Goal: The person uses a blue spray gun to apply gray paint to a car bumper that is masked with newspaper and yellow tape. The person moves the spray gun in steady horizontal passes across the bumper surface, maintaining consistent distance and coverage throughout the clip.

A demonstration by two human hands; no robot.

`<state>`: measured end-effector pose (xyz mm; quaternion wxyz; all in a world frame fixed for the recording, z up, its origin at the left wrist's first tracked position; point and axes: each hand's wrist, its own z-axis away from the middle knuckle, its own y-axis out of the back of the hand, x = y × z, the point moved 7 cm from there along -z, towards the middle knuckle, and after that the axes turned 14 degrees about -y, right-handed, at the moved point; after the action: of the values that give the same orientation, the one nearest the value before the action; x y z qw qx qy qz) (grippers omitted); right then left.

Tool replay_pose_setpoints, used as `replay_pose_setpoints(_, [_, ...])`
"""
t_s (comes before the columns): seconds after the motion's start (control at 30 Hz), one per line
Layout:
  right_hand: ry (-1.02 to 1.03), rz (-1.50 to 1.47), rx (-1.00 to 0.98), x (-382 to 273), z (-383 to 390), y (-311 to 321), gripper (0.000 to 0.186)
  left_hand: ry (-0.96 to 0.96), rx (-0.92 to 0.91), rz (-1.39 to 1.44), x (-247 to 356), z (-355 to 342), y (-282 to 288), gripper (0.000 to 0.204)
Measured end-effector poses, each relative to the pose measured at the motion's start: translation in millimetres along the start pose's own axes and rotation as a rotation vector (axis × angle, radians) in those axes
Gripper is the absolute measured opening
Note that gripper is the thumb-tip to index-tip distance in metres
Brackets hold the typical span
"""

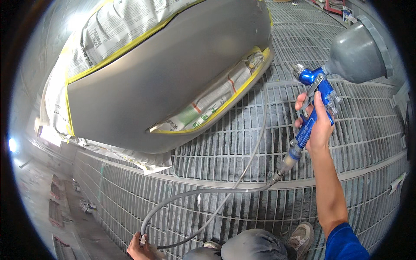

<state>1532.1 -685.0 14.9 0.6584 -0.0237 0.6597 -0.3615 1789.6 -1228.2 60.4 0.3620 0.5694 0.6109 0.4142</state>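
Note:
My right hand [320,125] is wrapped round the blue handle of a spray gun [309,77]. A grey cup [359,53] sits on the gun, tilted toward the upper right. The nozzle points left, toward a grey car bumper [158,82], and stands apart from it. From a clear fitting [290,159] under the handle, a grey air hose [190,193] loops down to the lower left. There my left hand [142,248] is closed round the hose, partly cut off by the lower edge.
Printed masking paper [130,30] with yellow tape [130,47] edges the bumper; more masking paper [203,110] fills its lower opening. Slatted metal grating [346,145] covers the floor, with the hose lying across it. My shoe [302,237] stands below. Red equipment [331,6] is at the far right.

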Motion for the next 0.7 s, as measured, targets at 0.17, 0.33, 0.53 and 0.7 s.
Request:
replay_pose_setpoints(0.17, [-0.197, -0.073, -0.619, 35, 42, -14, 0.041, 0.069, -0.048, -0.007, 5, -1, 1, 0.024])
replay_pose_setpoints(0.33, [-0.375, -0.079, -0.947, 41, 76, -33, 0.044, -0.041, -0.120, 0.028, 36, -13, 4, 0.027])
replay_pose_setpoints(0.53, [-0.097, -0.002, -0.277, 32, 2, 11, 0.042, -0.015, -0.090, -0.045, 42, -12, 9, 0.027])
replay_pose_setpoints(0.7, [0.027, -0.005, 0.070, 32, -23, 33, 0.024, 0.020, -0.091, -0.034, 39, -8, 5, 0.029])
